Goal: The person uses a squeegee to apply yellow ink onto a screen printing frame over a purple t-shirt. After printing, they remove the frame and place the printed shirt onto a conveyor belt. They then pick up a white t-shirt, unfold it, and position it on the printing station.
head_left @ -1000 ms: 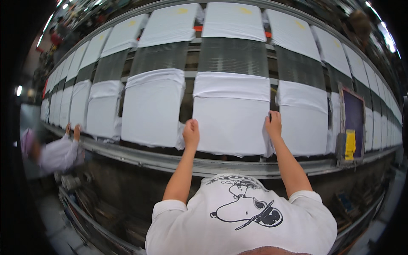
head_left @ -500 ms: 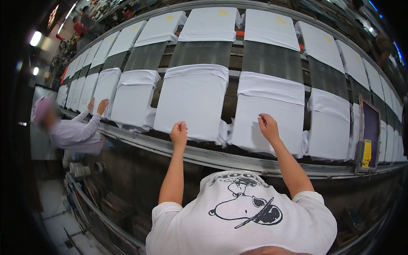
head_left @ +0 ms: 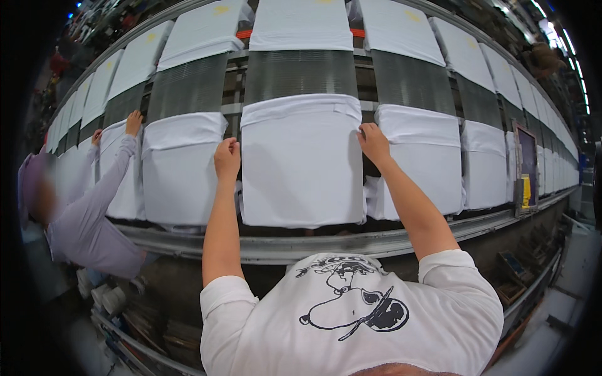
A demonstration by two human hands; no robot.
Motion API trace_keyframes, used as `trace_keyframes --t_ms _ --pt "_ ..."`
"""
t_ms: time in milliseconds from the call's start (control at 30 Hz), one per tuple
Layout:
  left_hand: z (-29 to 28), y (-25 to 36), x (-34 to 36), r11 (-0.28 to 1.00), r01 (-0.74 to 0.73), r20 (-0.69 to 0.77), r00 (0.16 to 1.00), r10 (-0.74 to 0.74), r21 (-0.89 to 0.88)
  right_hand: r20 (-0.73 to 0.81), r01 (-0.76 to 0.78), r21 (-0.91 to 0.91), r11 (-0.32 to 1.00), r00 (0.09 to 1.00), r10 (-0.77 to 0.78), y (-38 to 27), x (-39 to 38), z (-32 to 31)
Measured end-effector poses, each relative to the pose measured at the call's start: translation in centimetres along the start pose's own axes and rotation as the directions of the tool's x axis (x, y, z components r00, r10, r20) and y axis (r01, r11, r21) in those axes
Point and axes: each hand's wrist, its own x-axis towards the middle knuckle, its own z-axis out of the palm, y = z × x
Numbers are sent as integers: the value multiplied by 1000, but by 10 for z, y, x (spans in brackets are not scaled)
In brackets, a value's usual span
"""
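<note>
My left hand (head_left: 227,156) has curled fingers beside the right edge of a white cloth-covered board (head_left: 179,175), near the gap before the middle board; whether it grips anything is unclear. My right hand (head_left: 373,143) has bent fingers at the upper right edge of the middle board (head_left: 300,169), whose white fabric has a folded band along its far end; what its fingertips hold is too small to make out. Another white-covered board (head_left: 420,175) stands to the right. Beyond the near row, bare dark translucent panels (head_left: 298,72) separate it from a far row of white fabric (head_left: 298,25) with faint yellow marks.
A co-worker (head_left: 88,225) in a lilac top reaches to the boards at left. A framed screen (head_left: 525,156) with a yellow piece stands at right. A metal rail (head_left: 282,250) runs along the near edge, above a lower shelf (head_left: 511,282) holding assorted items.
The view has shifted along the row. My hands have moved farther forward, to both sides of a board's folded band. The co-worker's hands have also reached farther up the boards.
</note>
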Motion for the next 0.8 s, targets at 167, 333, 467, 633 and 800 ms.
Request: trace_keyframes --t_ms 167,333,467,633,800 --pt "23 -29 52 984 -151 50 988 147 90 22 -47 -181 982 998 52 -4 34 10" --pt "41 -39 67 950 -274 158 955 250 149 73 -21 -300 954 996 45 0 50 28" --pt "44 -35 64 989 -142 90 986 139 30 89 -137 -366 920 979 182 11 56 36" --pt "25 -19 49 991 -58 -32 998 55 -121 -43 -264 -119 957 964 261 -6 20 13" --pt "33 -39 41 980 -178 97 978 186 -85 9 -229 -48 972 973 230 1 -13 19"
